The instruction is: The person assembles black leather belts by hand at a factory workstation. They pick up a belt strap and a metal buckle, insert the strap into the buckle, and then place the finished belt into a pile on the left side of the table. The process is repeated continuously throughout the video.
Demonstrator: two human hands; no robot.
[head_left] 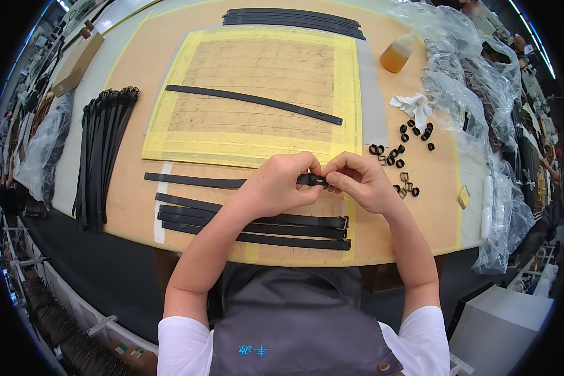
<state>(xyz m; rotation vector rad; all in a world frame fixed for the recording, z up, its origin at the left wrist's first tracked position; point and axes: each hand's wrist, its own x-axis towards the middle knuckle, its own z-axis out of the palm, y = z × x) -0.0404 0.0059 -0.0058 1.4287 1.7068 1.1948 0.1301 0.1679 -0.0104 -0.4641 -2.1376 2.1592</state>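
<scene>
Both hands meet over the near middle of the table at the end of a black belt strap. My left hand pinches the strap close to its end; the strap runs out to the left beneath that wrist. Fingers of my right hand are closed on the strap's tip, where a small dark piece shows; whether it is a buckle or a loop I cannot tell. Nearer to me lie several black belts with buckles at their right ends. A single strap lies slantwise on the yellow-edged board.
Black belt loops and square metal buckles lie scattered to the right. Beyond them are a white cloth, a bottle of amber liquid and clear plastic sheeting. Buckled belts lie at left; stacked straps at the far edge.
</scene>
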